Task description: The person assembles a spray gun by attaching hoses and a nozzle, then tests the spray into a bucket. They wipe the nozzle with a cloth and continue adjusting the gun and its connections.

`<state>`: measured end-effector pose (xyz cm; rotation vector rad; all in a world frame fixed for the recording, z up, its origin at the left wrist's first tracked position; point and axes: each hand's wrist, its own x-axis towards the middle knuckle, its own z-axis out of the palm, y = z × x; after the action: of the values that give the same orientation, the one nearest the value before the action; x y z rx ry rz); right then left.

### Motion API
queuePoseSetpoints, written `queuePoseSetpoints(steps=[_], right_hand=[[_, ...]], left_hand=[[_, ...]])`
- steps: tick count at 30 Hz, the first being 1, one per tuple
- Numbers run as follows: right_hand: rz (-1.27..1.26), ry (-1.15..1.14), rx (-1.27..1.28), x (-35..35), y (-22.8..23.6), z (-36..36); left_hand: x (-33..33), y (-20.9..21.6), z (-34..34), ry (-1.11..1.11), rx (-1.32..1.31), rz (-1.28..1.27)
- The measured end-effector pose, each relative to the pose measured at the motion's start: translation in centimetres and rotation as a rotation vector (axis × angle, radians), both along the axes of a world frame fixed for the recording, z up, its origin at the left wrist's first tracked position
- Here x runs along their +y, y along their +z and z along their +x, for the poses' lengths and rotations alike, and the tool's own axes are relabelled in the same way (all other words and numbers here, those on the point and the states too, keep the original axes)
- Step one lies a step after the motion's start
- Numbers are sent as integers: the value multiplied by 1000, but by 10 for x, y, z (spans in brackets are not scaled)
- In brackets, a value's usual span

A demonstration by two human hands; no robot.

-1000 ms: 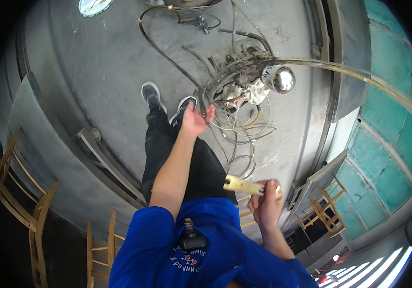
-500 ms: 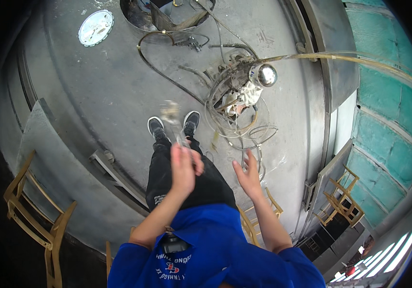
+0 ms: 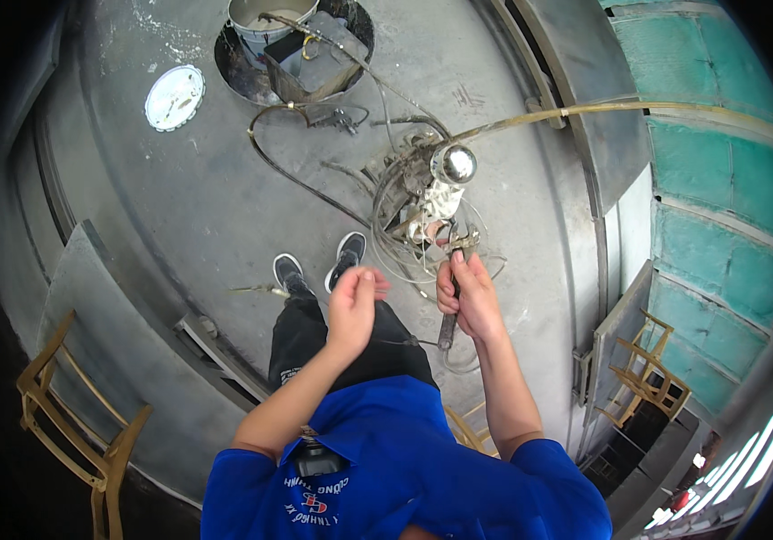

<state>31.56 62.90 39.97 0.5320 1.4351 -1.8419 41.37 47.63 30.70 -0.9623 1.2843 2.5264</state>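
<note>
Right hand gripping wrench above hose tangle mid-floor, not on any fitting yet; left hand loosely curled, empty

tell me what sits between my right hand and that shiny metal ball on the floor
In the head view, the wrench's jaw end rises from the right hand, then a tangle of hoses and fittings lies before the shiny metal ball.
</note>
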Motion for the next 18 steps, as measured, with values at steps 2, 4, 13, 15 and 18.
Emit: queuePoseSetpoints(steps=[2,4,13,15,18], right_hand=[[-27,-40,-53,5,-1,-5],[46,-79,-100,2,-5,-3],[372,-15,172,-14,-22,1],[321,-70,75,-9,-17,-4],[301,-165,-28,-12,-9,-11]], left_hand=[[-6,1,-21,-102,22,-79],[1,11,-33,-208,110,-126],[-46,170,-96,-340,459,-227],[-77,242,-116,-456,776,-419],[-97,329,-139,-700,998,-376]])
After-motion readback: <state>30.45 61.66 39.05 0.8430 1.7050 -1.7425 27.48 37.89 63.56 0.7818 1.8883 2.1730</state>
